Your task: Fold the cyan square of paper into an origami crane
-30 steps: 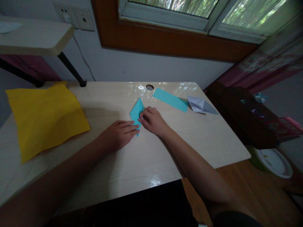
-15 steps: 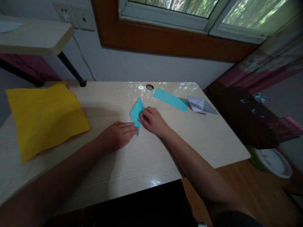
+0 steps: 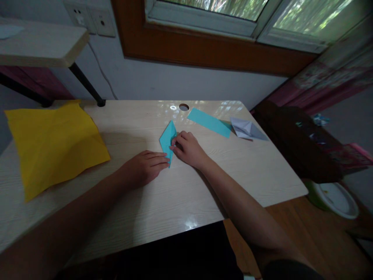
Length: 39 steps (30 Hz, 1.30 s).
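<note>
A folded piece of turquoise paper (image 3: 166, 139), long and kite-shaped with a pointed top and bottom, lies on the pale wooden table. My left hand (image 3: 147, 166) rests flat, its outstretched fingertips pressing the lower part of the paper from the left. From the other side, my right hand (image 3: 188, 149) pinches the paper's right edge between thumb and bent fingers. Those fingers cover part of that edge, so the fold beneath them is hidden.
A turquoise paper strip (image 3: 210, 123) lies behind my right hand, touching or close to a folded white paper shape (image 3: 246, 128). A large yellow sheet (image 3: 58, 149) covers the table's left side. A raised shelf (image 3: 43, 42) overhangs the back left. The table (image 3: 256, 175) ends at the right.
My left fingers have shifted very slightly on the lower part of the paper. My right hand and the folded paper look nearly the same.
</note>
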Each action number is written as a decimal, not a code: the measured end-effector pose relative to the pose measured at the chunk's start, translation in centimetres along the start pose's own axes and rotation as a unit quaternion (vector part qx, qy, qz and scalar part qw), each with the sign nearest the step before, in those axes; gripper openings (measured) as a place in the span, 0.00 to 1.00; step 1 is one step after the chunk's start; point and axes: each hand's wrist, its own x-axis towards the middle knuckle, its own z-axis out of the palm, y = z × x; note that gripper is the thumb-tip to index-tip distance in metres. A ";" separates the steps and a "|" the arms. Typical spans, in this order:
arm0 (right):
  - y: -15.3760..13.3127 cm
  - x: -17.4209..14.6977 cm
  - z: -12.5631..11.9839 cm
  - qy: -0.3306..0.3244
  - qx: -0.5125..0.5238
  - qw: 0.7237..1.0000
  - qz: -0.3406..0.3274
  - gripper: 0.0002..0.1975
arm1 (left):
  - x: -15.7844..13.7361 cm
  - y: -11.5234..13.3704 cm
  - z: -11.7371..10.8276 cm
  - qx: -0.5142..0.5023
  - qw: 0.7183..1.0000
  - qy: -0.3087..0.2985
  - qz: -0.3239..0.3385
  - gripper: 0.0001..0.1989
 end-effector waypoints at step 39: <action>0.6 -0.8 -0.8 -0.054 0.120 0.981 -0.144 0.12 | -0.1 -0.4 0.1 0.015 1.000 0.008 0.021 0.18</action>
